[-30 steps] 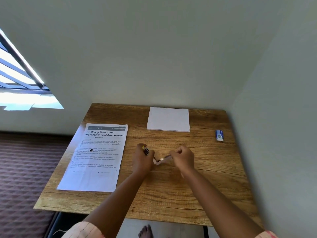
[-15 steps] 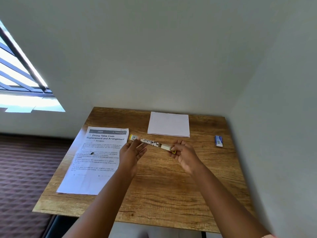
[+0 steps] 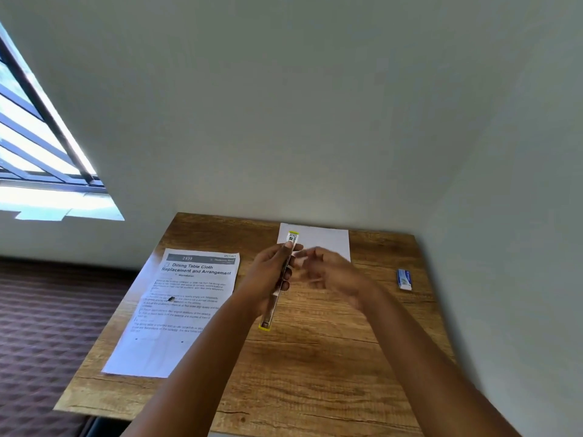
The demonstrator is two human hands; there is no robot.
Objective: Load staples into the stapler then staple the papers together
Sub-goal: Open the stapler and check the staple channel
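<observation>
I see the left hand (image 3: 268, 275) holding the long, thin stapler of pale metal with yellow plastic ends (image 3: 281, 280). It is opened out flat into one straight bar, lifted above the wooden worktop with brown grain (image 3: 315, 367). One yellow end points away to the wall, the other end points back to me. The grip of this hand is closed around the middle of the bar, with the thumb lying along its side. I think the bar is held so, long and open, because the channel for staples must face up for loading.

The right hand (image 3: 331, 274) is just beside the stapler, but it is blurred by motion. Its grip looks half curled, and I cannot tell if it pinches something small.

The small box, white and blue, of cardboard (image 3: 404, 279) lies well apart near the right edge of the worktop; it is maybe the staple box, so staples are probably not yet loaded. The printed white sheet with black text (image 3: 186, 307) lies flat on the left, partly over the edge. The plain white stack of paper (image 3: 328, 239) lies flat at the far edge, partly behind the hands. Both are smooth, thin and not yet stapled.
</observation>
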